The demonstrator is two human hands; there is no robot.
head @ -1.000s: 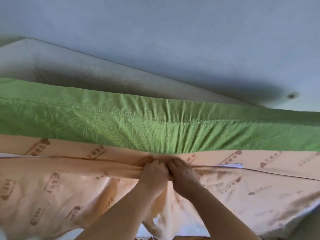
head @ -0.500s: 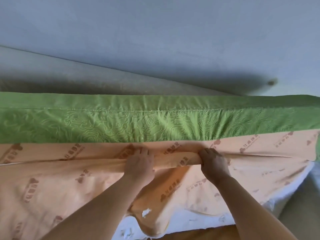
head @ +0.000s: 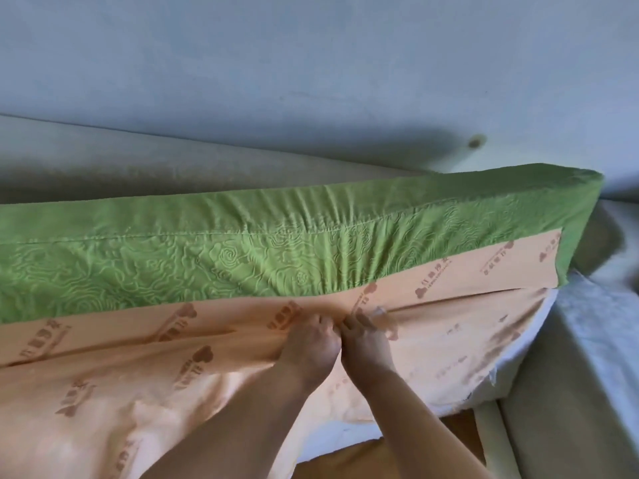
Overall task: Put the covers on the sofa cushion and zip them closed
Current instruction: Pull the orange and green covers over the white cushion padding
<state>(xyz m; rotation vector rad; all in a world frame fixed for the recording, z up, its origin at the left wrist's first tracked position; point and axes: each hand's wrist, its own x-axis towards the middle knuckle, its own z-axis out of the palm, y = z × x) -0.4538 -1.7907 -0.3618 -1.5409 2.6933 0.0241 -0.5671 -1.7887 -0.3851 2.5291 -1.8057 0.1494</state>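
In the head view, the long cushion (head: 242, 257) stands on edge across the frame, its green cover (head: 214, 261) above a peach printed panel (head: 114, 326). The left hand (head: 311, 344) and right hand (head: 366, 344) touch mid-frame, each pinching the peach fabric along the opening seam (head: 449, 302).

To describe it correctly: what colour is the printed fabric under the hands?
Peach-orange fabric with reddish-brown logos; head view.

Cushion cover (head: 242, 250) bright green, embossed with swirls and roses; its underside panel (head: 449, 340) peach, printed with brown logos; wall (head: 311, 63) pale grey-blue.
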